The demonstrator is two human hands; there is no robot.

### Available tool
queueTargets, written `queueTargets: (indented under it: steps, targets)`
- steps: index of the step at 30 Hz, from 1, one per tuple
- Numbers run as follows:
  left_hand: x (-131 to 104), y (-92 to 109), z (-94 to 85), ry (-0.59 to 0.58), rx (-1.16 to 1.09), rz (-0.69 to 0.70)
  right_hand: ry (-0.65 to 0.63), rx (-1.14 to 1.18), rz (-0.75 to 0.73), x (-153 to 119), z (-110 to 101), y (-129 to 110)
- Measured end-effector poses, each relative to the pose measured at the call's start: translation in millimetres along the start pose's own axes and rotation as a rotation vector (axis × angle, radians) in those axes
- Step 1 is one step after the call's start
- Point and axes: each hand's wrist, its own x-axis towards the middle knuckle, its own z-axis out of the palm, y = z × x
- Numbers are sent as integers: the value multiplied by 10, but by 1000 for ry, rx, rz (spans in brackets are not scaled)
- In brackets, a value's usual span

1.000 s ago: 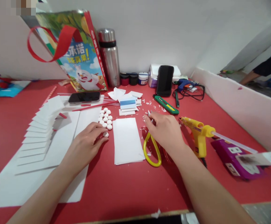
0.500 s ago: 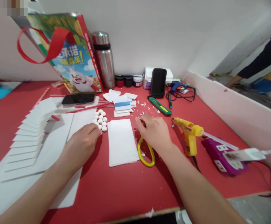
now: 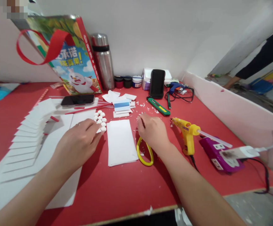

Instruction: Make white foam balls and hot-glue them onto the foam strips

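Observation:
My left hand (image 3: 80, 141) is over the left side of a small group of white round pieces (image 3: 99, 117), with thumb and forefinger closed at one of them. The fingers partly cover the pieces. My right hand (image 3: 153, 130) lies with curled fingers over yellow-handled scissors; one handle loop (image 3: 146, 162) sticks out below the palm. Their blades are hidden under the hand. A stack of white rectangular cards (image 3: 121, 142) lies between my two hands. Just beyond it are small white and blue-striped offcuts (image 3: 122, 106).
Overlapping white cards (image 3: 24, 144) fan out on white sheets at left. A yellow glue gun (image 3: 188, 138), purple box (image 3: 217, 157) and green cutter (image 3: 159, 106) lie at right. A phone (image 3: 77, 100), steel flask (image 3: 104, 66) and gift bag (image 3: 80, 73) are behind.
My left hand has turned slightly and its thumb now shows below the forefinger, beside the white pieces. My right hand stays over the scissors, fingers drawn in a little. The view has shifted slightly.

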Motion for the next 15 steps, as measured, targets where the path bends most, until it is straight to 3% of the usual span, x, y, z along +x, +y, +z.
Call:
queueTargets:
  steps: [5, 10, 12, 15]
  targets:
    - [307, 228, -65, 117, -192, 19, 46, 14, 39, 55, -1, 91]
    - [426, 324, 185, 91, -281, -1, 117, 167, 49, 84, 30, 185]
    - [398, 309, 289, 77, -314, -43, 98, 346, -65, 51, 13, 164]
    - [360, 265, 369, 156, -400, -182, -109, 554, -419, -38, -34, 39]
